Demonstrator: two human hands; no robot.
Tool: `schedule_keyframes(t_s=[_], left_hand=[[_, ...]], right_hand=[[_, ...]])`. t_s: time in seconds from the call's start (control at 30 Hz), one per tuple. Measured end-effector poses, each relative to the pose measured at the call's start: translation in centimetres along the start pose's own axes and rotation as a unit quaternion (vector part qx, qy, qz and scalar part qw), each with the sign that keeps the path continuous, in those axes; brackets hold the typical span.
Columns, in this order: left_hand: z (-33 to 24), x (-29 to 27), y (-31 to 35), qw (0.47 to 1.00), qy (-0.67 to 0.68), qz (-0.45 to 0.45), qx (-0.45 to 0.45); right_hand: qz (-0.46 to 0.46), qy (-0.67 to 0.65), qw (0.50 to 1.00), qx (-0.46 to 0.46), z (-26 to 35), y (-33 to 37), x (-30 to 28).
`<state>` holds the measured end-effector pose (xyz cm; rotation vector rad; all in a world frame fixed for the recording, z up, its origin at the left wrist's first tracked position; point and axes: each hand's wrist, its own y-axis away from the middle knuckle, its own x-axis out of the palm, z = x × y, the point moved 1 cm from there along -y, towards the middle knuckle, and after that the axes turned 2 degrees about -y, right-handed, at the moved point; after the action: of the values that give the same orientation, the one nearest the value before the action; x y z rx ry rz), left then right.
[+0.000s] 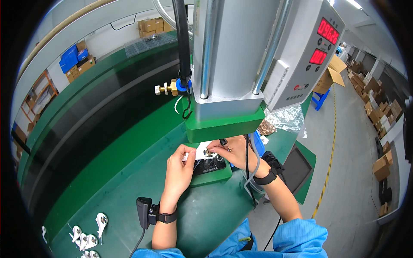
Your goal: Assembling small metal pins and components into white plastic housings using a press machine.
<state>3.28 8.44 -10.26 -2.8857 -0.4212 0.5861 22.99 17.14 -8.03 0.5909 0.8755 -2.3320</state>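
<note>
A white plastic part [201,150] with a round metal piece in its wide end lies at the black-topped green base [211,178] of a bench press. My left hand [179,165] pinches the narrow end of this part between thumb and fingers. From the other side my right hand [234,150] reaches in, fingertips drawn together at the round metal piece. Whatever small thing they may hold is hidden. Straight above both hands hangs the press's green block [226,127].
The press's silver cylinder [234,51] and display box [301,56] stand close ahead. Several similar white parts [86,241] lie on the green bench at lower left. A clear plastic bag [286,118] and small copper-coloured pieces [266,128] sit at right, beside hanging cables [248,172].
</note>
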Motion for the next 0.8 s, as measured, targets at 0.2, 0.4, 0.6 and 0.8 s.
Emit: schedule_keyframes(t_s=[0.2, 0.4, 0.6, 0.8], left_hand=[[-0.3, -0.3, 0.2, 1.000, -0.006, -0.004, 0.010], [0.1, -0.2, 0.4, 1.000, -0.001, -0.003, 0.002], [0.9, 0.0, 0.4, 1.000, -0.010, -0.008, 0.021], [0.1, -0.1, 0.8, 1.000, -0.012, 0.002, -0.005]], right_hand=[[0.001, 0.075, 0.992, -0.103, 0.2, -0.6, -0.2], [0.014, 0.063, 0.994, -0.084, -0.3, 0.1, -0.2], [-0.095, 0.084, 0.987, -0.101, -0.9, 2.1, -0.3], [-0.281, 0.203, 0.938, -0.005, -5.5, 12.0, -0.2]])
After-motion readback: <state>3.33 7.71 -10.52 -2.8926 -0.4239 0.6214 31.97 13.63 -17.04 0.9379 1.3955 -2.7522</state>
